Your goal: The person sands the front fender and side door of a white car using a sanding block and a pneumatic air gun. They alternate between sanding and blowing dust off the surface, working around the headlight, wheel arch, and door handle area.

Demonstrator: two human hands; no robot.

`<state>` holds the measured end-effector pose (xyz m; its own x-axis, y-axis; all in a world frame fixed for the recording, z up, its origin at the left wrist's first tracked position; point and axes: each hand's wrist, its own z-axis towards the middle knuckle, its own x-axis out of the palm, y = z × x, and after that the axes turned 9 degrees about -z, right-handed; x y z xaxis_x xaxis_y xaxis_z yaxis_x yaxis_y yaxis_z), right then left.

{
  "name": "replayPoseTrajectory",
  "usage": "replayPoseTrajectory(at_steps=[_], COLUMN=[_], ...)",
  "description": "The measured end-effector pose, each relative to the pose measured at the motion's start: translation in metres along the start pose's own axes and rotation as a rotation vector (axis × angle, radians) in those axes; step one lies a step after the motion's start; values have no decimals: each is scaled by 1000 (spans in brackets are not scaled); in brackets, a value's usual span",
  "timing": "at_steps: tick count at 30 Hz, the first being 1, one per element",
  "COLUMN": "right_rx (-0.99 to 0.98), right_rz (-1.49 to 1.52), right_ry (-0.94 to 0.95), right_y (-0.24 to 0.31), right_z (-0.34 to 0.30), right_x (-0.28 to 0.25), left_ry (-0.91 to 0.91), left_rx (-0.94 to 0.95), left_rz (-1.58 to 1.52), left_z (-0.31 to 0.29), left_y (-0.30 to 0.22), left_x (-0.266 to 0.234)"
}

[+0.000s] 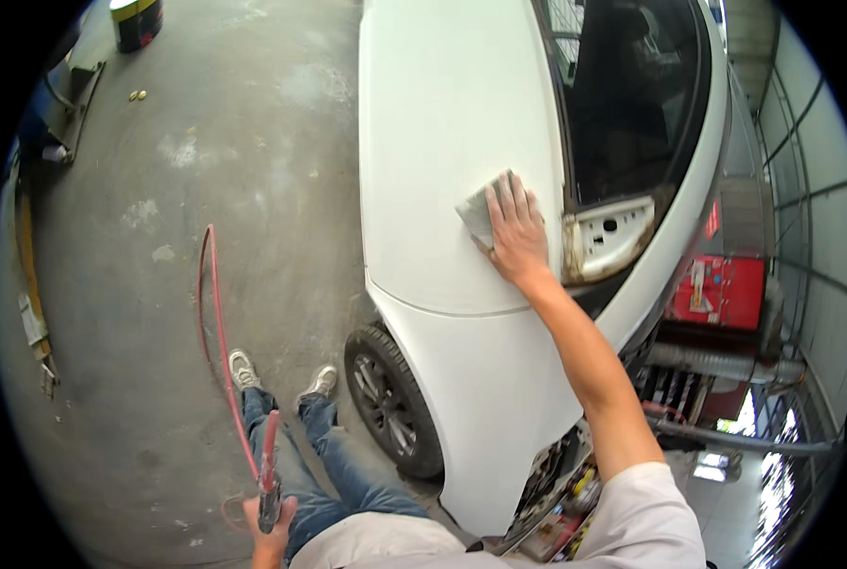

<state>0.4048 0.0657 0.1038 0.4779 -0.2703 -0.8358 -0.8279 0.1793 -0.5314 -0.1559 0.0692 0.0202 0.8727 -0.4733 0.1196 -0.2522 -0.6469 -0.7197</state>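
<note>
Widest in the view is the concrete floor; on it, at middle and right, stands the white car, its smooth door panel under your reach. Grit trapped there, or weight thrown onto your fingertips, could score the surface or leave it uneven; the seam toward the front could catch an edge. The side window lies beyond. The red hose rises in a loop from near your left hand and passes beside your left shoe; a sideways step could snag it. The front wheel, near your other shoe, limits your footing on that side. Past the car, at right, is a red case; at upper left, well apart from you, a yellow-and-black bucket. The bare metal bracket below the window stands near your right wrist and could graze it if a stroke ran wide. Your right hand is spread flat over a grey pad on the door panel; your left is wrapped round a dark-bodied tool, apart from the car. Smallest are two pale bits on the floor
</note>
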Motion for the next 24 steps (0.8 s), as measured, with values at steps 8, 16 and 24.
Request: replayPoseTrajectory(at_steps=[8,16,24], right_rx=[-386,-439,-296], right_rz=[-65,-149,-337], right_ry=[346,163,-63], right_y=[-10,-64,-150], right_z=[-36,190,417], right_x=[-36,-3,26], left_ry=[-121,-297,-469], left_rx=[-175,-154,-200], left_rz=[-350,-488,-439], left_z=[56,120,183], left_y=[38,55,-1], left_x=[-28,-23,24])
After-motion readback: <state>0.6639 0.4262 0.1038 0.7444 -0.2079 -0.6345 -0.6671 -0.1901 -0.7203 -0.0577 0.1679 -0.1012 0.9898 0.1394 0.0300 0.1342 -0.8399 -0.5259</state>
